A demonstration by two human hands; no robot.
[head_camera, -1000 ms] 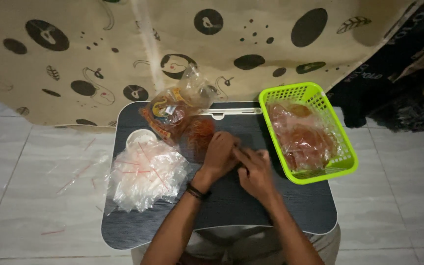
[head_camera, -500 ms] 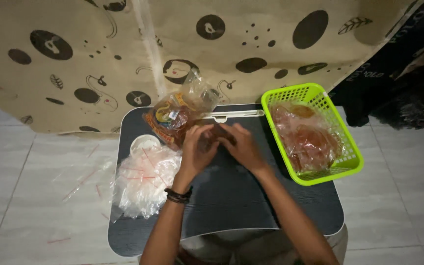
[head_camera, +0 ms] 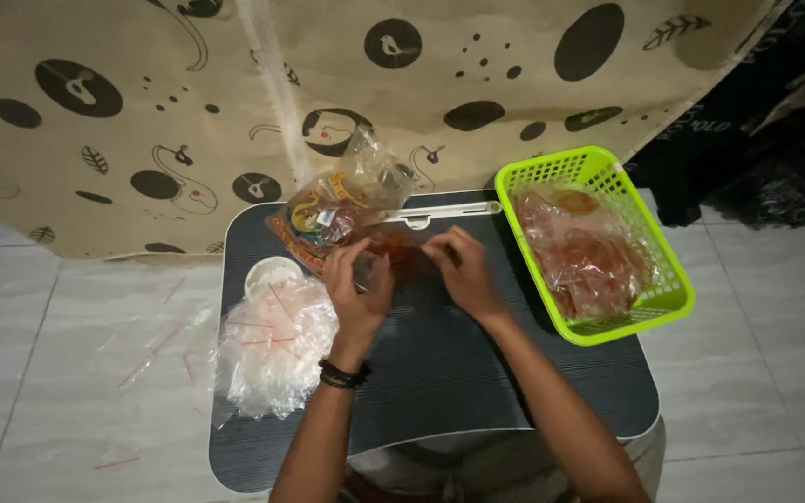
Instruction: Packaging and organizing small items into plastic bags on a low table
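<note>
Dark table: two hands pinching one small packet; one green basket.

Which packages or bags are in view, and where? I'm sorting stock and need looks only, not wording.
Printed bag: table's far edge, crinkled clear plastic, orange and yellow label.
Small bag: between left hand and right hand, clear, reddish contents.
Filled bags: in the green basket, clear, reddish-orange contents.
Empty bags: left of the hands, clear heap with red strips.

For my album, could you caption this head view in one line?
Two bare hands, left hand and right hand, pinch a small reddish snack packet above a dark lap table, beside a lime-green plastic basket.
</note>
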